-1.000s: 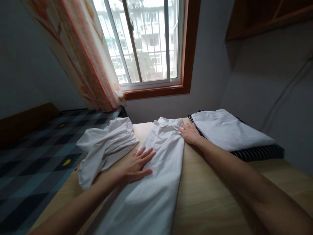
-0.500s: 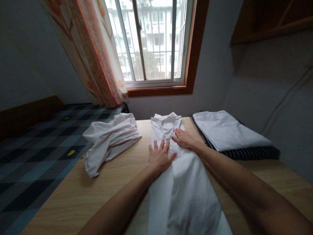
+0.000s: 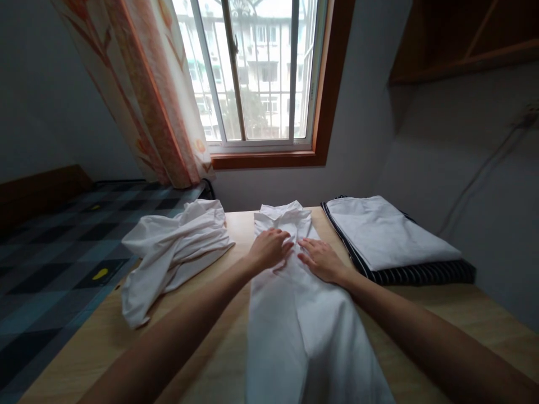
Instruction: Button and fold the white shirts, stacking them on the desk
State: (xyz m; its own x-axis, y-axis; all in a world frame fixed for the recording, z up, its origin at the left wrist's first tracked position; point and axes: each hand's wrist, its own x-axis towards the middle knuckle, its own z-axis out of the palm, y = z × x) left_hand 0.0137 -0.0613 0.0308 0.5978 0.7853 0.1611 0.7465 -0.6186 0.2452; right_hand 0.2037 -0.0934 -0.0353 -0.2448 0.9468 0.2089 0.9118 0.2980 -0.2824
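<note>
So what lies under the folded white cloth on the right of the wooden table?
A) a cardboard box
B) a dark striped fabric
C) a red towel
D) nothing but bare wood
B: the folded white cloth rests on a dark striped fabric, whose edge shows beneath it.

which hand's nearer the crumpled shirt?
Left. The left hand lies on the flat shirt, nearest the crumpled shirt; the right hand is farther off.
</note>
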